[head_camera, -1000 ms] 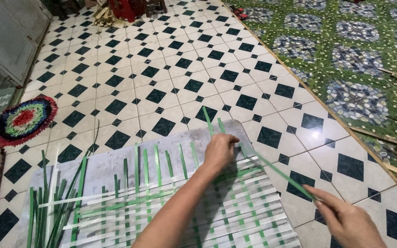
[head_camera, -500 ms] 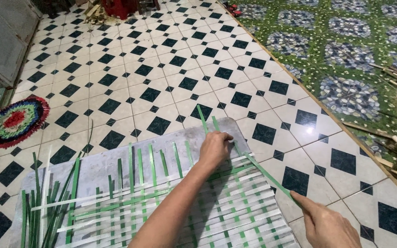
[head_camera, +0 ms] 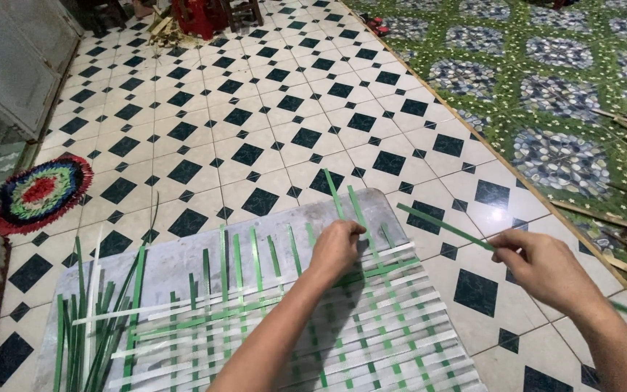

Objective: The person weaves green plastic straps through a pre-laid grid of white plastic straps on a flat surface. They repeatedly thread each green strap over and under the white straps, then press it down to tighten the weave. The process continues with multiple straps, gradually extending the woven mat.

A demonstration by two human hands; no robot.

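Rising from lower right, the right hand (head_camera: 546, 268) pinched a green strip (head_camera: 444, 226) (pulled free), while the left hand (head_camera: 335, 250) pressed, fingers curled, on the woven mat (head_camera: 371, 341) at centre.

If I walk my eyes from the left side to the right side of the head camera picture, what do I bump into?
Round colourful mat → loose green strips → left hand pressing the woven mat → right hand pinching a green strip → green patterned floor.
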